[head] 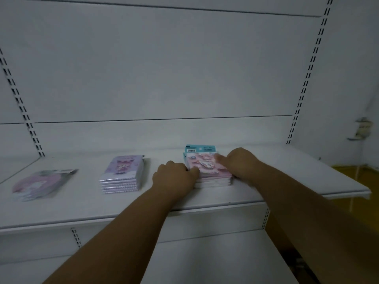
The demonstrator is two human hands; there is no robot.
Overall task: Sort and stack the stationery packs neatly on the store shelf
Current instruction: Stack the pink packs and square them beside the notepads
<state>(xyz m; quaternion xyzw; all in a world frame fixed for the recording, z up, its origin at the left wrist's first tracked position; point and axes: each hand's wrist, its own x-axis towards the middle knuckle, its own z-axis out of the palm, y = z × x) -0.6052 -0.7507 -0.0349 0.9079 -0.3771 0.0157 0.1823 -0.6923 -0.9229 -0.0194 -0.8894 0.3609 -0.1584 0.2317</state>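
A stack of pink stationery packs [207, 168] with teal header cards lies on the white shelf [82, 206], right of centre. My left hand [174, 176] presses against the stack's left edge, fingers curled on it. My right hand [239, 160] lies on the top pack's right side and grips that edge. A neat stack of purple packs [123, 175] sits left of my hands. Further left lies a loose, blurred pile of pink and grey packs [41, 184].
The shelf's back panel is white with slotted uprights [307, 78] at both sides. A lower white shelf [205, 263] lies beneath my forearms. A yellow floor [352, 175] shows past the shelf's right end.
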